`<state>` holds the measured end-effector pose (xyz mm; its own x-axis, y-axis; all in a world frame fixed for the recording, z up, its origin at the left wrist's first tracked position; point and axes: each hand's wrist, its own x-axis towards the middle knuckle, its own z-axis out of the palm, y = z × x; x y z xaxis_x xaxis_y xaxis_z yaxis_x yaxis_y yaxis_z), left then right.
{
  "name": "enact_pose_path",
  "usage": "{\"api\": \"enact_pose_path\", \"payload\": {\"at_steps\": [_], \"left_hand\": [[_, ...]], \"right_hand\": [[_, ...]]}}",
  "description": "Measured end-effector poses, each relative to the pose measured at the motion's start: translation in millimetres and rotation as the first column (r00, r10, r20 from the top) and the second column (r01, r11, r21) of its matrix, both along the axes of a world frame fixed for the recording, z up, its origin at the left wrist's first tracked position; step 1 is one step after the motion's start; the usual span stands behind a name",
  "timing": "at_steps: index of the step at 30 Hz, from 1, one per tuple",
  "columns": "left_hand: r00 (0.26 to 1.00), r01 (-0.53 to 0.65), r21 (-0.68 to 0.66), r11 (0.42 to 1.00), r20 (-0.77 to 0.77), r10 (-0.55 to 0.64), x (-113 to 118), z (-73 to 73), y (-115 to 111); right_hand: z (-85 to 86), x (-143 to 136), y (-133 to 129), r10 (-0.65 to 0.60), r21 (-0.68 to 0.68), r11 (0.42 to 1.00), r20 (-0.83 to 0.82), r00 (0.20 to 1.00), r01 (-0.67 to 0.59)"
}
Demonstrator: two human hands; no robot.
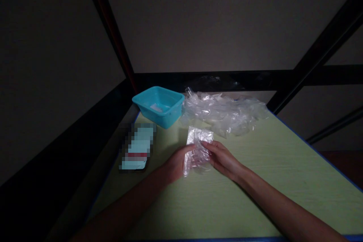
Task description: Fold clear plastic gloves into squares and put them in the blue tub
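Observation:
Between my two hands is a folded clear plastic bag (199,153), shiny and creased, above the middle of the table. My left hand (178,162) grips its left side, thumb lying across the front. On the right side, my right hand (222,157) pinches it with the thumb on top and the fingers behind. Beyond them spreads a loose heap of crumpled clear plastic bags (227,111). To its left stands a turquoise plastic basket (172,117) with a small pale item at the bottom that I cannot make out.
A pixelated flat object, seemingly a phone (138,147), lies at the table's left edge near my left forearm. The pale green table (255,196) has a blue edge. Dark beams (317,53) and a dim wall (212,19) stand behind it.

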<state>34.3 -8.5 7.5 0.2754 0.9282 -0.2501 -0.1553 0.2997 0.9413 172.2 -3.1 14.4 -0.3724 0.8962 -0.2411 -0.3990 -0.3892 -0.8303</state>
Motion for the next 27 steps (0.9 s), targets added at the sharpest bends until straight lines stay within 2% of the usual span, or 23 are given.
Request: {"api": "enact_pose_path", "payload": {"at_steps": [4, 6, 10, 16, 21, 27], "left_hand": [[0.989, 0.072, -0.117, 0.991, 0.136, -0.056, -6, 1.0, 1], [0.989, 0.069, -0.079, 0.995, 0.133, -0.058, -9, 1.1, 1], [0.999, 0.050, 0.039, 0.998, 0.010, -0.050, -15, 1.9, -1], [0.990, -0.053, 0.043, 0.998, -0.131, 0.058, -14, 3.1, -4], [0.983, -0.129, 0.032, 0.991, -0.130, 0.132, -13, 2.4, -4], [0.971, -0.211, 0.021, 0.977, -0.110, 0.212, -10, 2.4, -4]], "right_hand": [[-0.9, 9, 3, -0.055, -0.003, 0.998, 0.007, 0.998, 0.055], [-0.6, 13, 5, -0.073, -0.011, 0.997, 0.012, 0.997, 0.073], [0.7, 18, 7, -0.068, -0.045, 0.997, 0.024, 0.997, 0.069], [3.5, 18, 5, 0.024, -0.110, 0.994, 0.031, 0.999, -0.020], [5.3, 18, 5, 0.097, -0.128, 0.987, 0.030, 0.995, -0.093], [5.6, 18, 4, 0.073, -0.111, 0.991, 0.014, 0.997, -0.071]]}}
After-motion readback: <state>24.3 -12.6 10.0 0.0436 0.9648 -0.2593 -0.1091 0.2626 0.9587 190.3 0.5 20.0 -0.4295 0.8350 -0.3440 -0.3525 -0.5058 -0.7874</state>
